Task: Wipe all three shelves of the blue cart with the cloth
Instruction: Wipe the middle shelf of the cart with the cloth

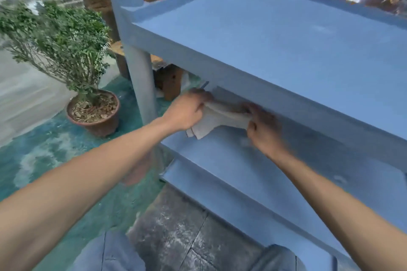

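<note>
A blue-painted wooden cart with tray-like shelves (275, 35) was seen filling the right of the view, its top shelf bare. A small leafy shrub in a brown clay pot (94, 112) was noted at left. A folded pale grey cloth (222, 117) was held just above the middle shelf, gripped by the left hand (187, 112) and right hand (263, 126), both closed on it.

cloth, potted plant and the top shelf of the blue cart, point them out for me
cloth (222, 117), head view, on the pale folded middle between the two hands
potted plant (93, 114), head view, on the brown pot's rim
top shelf (275, 35), head view, on its bare flat surface
</note>
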The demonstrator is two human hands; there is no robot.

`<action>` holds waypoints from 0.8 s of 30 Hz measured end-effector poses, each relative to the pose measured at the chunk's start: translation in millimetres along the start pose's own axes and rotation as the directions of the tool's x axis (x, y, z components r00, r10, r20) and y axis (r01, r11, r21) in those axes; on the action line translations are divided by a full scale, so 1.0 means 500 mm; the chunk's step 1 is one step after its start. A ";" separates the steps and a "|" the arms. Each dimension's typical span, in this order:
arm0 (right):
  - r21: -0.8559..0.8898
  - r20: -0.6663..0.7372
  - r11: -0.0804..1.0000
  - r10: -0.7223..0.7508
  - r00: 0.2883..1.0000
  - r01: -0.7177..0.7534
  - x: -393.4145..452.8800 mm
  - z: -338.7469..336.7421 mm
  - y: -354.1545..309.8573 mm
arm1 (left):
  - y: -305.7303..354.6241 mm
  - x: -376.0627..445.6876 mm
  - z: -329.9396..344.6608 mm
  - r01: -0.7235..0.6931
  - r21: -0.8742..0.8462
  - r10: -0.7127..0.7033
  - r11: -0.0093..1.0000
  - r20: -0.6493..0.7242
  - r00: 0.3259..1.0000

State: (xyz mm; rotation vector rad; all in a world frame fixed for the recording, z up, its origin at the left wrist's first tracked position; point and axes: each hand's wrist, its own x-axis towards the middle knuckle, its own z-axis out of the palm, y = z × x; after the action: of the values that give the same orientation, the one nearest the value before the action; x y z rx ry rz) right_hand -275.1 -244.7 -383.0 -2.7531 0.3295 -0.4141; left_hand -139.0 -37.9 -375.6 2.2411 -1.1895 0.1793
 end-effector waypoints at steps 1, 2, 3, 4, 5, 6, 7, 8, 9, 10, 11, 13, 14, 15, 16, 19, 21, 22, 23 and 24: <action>0.041 -0.045 0.993 -0.105 0.993 0.107 -0.002 0.017 0.012 | -0.013 -0.005 0.016 -0.057 0.034 0.058 0.998 -0.021 0.998; 0.072 -0.074 0.979 -0.186 0.980 0.191 -0.012 0.036 0.024 | -0.027 -0.016 0.031 -0.106 0.076 0.108 0.991 -0.016 0.994; 0.091 -0.077 0.967 -0.233 0.969 0.240 -0.025 0.056 0.031 | -0.042 -0.030 0.048 -0.157 0.116 0.158 0.981 0.003 0.987; 0.101 -0.051 0.956 -0.271 0.961 0.275 -0.042 0.078 0.039 | -0.057 -0.048 0.066 -0.203 0.142 0.201 0.969 0.028 0.979; 0.111 -0.010 0.945 -0.308 0.951 0.308 -0.060 0.103 0.046 | -0.071 -0.066 0.083 -0.239 0.146 0.234 0.960 0.053 0.971; 0.123 0.031 0.934 -0.341 0.940 0.335 -0.080 0.128 0.053 | -0.084 -0.082 0.097 -0.257 0.137 0.247 0.957 0.084 0.965; 0.127 0.078 0.929 -0.358 0.930 0.347 -0.099 0.152 0.057 | -0.096 -0.099 0.111 -0.258 0.121 0.244 0.959 0.122 0.962; 0.130 0.130 0.925 -0.372 0.919 0.356 -0.115 0.171 0.062 | -0.106 -0.112 0.122 -0.253 0.098 0.234 0.963 0.170 0.957; 0.129 0.191 0.924 -0.379 0.905 0.360 -0.127 0.183 0.062 | -0.118 -0.123 0.129 -0.248 0.059 0.229 0.967 0.227 0.947; 0.119 0.243 0.923 -0.384 0.891 0.366 -0.137 0.192 0.064 | -0.124 -0.131 0.132 -0.245 0.013 0.231 0.970 0.281 0.932; 0.112 0.293 0.923 -0.385 0.875 0.369 -0.145 0.195 0.066 | -0.127 -0.136 0.129 -0.223 -0.043 0.225 0.974 0.314 0.922; 0.135 0.350 0.919 -0.394 0.850 0.370 -0.150 0.188 0.060 | -0.128 -0.137 0.114 -0.198 -0.106 0.221 0.974 0.299 0.928; 0.149 0.356 0.922 -0.386 0.851 0.356 -0.147 0.182 0.056 | -0.123 -0.134 0.103 -0.199 -0.082 0.213 0.977 0.245 0.946; 0.144 0.351 0.930 -0.368 0.861 0.338 -0.142 0.176 0.051 | -0.117 -0.129 0.093 -0.207 -0.024 0.208 0.978 0.164 0.964; 0.113 0.330 0.937 -0.350 0.877 0.331 -0.134 0.174 0.047 | -0.115 -0.117 0.089 -0.201 0.065 0.196 0.977 0.083 0.977; 0.041 0.313 0.933 -0.352 0.882 0.358 -0.098 0.187 0.023 | -0.099 -0.069 0.094 0.022 0.123 -0.019 0.992 -0.025 1.000; 0.034 0.390 0.908 -0.397 0.831 0.418 -0.075 0.213 0.004 | -0.102 -0.033 0.115 0.286 0.092 -0.290 0.954 0.032 0.956; 0.038 0.448 0.894 -0.415 0.792 0.447 -0.067 0.224 -0.007 | -0.106 -0.018 0.127 0.402 0.070 -0.406 0.913 0.058 0.912; 0.048 0.508 0.886 -0.419 0.753 0.461 -0.061 0.235 -0.016 | -0.115 -0.004 0.136 0.503 0.008 -0.502 0.864 0.071 0.862; 0.062 0.553 0.883 -0.419 0.720 0.466 -0.054 0.240 -0.021 | -0.126 0.011 0.140 0.571 -0.032 -0.568 0.820 0.074 0.820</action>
State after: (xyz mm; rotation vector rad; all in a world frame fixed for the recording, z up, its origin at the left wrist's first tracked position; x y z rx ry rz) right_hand -259.7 -192.7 -494.0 -2.8519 -0.4871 0.3173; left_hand -96.3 -54.2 -458.2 2.4582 -0.4903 -0.1621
